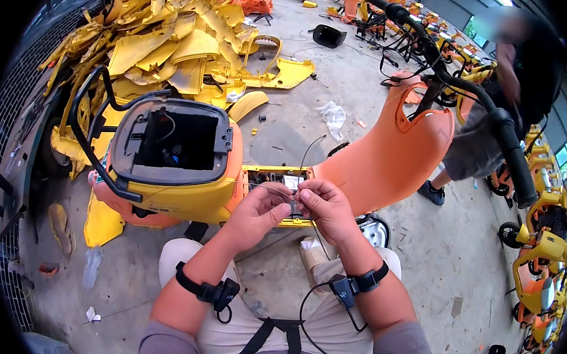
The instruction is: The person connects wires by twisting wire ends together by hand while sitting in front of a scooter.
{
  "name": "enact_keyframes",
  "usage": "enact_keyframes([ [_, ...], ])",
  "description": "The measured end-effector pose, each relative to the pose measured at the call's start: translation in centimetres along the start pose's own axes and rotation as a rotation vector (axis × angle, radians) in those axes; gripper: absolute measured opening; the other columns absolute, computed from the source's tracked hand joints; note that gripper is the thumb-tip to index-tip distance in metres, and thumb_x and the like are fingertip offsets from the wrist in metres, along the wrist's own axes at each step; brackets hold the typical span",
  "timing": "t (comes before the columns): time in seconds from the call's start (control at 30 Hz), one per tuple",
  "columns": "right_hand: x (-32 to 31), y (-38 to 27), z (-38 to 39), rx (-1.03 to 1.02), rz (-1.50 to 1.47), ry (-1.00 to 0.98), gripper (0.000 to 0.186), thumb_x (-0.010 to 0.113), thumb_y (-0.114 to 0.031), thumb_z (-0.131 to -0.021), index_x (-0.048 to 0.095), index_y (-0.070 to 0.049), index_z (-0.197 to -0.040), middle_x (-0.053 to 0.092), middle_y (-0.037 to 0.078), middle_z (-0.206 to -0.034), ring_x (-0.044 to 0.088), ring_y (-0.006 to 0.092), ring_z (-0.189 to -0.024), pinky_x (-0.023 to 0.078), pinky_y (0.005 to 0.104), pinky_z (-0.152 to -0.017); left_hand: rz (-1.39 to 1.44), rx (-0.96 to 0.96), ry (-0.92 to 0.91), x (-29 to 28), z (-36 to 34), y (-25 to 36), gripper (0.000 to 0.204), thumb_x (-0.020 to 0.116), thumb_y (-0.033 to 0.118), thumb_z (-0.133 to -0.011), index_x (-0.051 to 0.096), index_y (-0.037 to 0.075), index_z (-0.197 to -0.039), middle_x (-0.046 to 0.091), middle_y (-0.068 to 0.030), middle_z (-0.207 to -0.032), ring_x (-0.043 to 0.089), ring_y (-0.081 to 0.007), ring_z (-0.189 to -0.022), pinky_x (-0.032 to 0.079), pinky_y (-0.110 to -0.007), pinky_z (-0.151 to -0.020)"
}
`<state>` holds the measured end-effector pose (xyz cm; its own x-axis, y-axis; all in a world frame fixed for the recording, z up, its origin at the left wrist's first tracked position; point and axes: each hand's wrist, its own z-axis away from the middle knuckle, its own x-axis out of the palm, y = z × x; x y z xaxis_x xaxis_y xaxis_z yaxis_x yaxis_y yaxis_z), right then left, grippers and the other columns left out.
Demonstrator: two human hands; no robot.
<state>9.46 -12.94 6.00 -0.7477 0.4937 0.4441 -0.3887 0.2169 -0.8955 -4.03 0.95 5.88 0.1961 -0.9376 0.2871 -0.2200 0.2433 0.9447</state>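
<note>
In front of me stands a partly stripped scooter with a yellow and orange body [190, 193] and an orange front panel [391, 142]. My left hand [259, 213] and my right hand [329, 213] meet over its open floor compartment [272, 176], where some electrical parts show. Both hands pinch a thin cable [306, 151]; its dark ends stick out above and below my right fingers. A fine pale wire runs leftward from my left fingertips. Exactly where the strands join is hidden by the fingers. Left of the hands, the seat opening [184, 140] gapes over a dark cavity.
A heap of yellow panels [174, 44] lies at the far left. Handlebars [474, 88] reach over the right side. A person [507, 81] stands beyond them. Rows of yellow scooters [541, 254] line the right edge. Plastic film [332, 118] lies on the concrete floor.
</note>
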Motion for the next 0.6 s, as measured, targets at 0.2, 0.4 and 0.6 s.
enact_keyframes([
  [0.2,0.7,0.6,0.3,-0.001,0.054,0.035,0.016,0.063,-0.011,-0.092,0.062,-0.004,-0.107,0.065,0.004,-0.091,0.061,0.0111,-0.083,0.049,0.0251,-0.073,-0.068,0.047,0.12,-0.2,0.2,-0.8,0.014,0.051,0.016,-0.1,0.056,0.005,-0.107,0.061,-0.0028,-0.094,0.059,-0.0102,-0.086,0.048,-0.026,-0.078],
  [0.4,0.8,0.2,0.6,-0.073,0.116,0.009,0.019,0.067,-0.015,-0.091,0.063,-0.004,-0.105,0.066,0.004,-0.096,0.061,0.0101,-0.089,0.047,0.0247,-0.077,-0.043,0.085,0.213,0.0,-0.3,-1.0,0.016,0.047,0.017,-0.101,0.054,0.003,-0.103,0.063,-0.006,-0.092,0.062,-0.0119,-0.08,0.051,-0.027,-0.074],
  [0.6,1.4,-0.3,1.0,-0.123,0.162,-0.007,0.016,0.066,-0.012,-0.091,0.063,-0.002,-0.103,0.067,0.005,-0.096,0.062,0.0115,-0.092,0.049,0.0264,-0.083,-0.044,0.076,0.262,-0.1,-0.4,-1.0,0.016,0.049,0.019,-0.101,0.052,0.003,-0.101,0.065,-0.0089,-0.092,0.063,-0.0135,-0.079,0.053,-0.028,-0.073],
])
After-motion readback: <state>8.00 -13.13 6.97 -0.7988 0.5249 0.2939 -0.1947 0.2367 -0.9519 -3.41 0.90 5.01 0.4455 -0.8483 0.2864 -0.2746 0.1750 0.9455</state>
